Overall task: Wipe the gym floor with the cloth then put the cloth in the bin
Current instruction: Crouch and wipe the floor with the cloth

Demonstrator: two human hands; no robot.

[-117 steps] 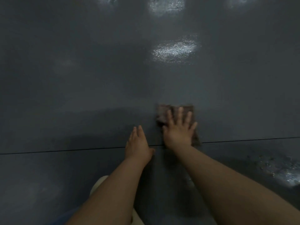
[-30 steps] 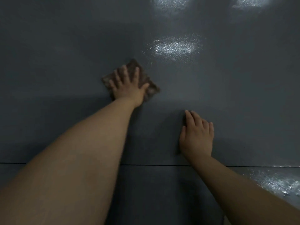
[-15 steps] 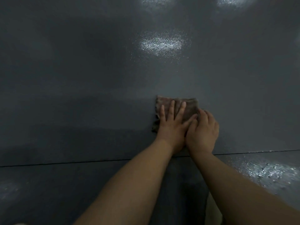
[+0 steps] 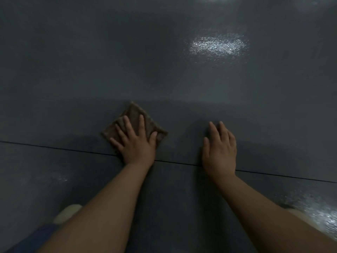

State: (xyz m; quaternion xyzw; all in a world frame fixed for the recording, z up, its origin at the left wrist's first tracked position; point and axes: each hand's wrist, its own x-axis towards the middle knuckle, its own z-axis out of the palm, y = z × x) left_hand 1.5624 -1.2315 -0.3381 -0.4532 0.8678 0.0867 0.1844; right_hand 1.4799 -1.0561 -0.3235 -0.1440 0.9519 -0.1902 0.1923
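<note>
Left hand (image 4: 135,145) lies flat, fingers spread, pressing cloth (image 4: 135,114) onto gym floor (image 4: 91,70); cloth extends ahead of fingertips. Right hand (image 4: 219,152) flat, empty, beside.

1. The cloth (image 4: 135,114) on the dark floor (image 4: 91,61) – its near half lies hidden under the left hand (image 4: 135,143), only the corners toward 9, 12 and 3 o'clock showing.
2. Both forearms are cut off by the bottom edge.
3. A pale shape (image 4: 67,213) at 7 o'clock, above a blue patch (image 4: 36,238) – too blurred and dim to tell.
4. A pale smear (image 4: 306,219) at 5 o'clock runs out of frame, unidentifiable.
</note>
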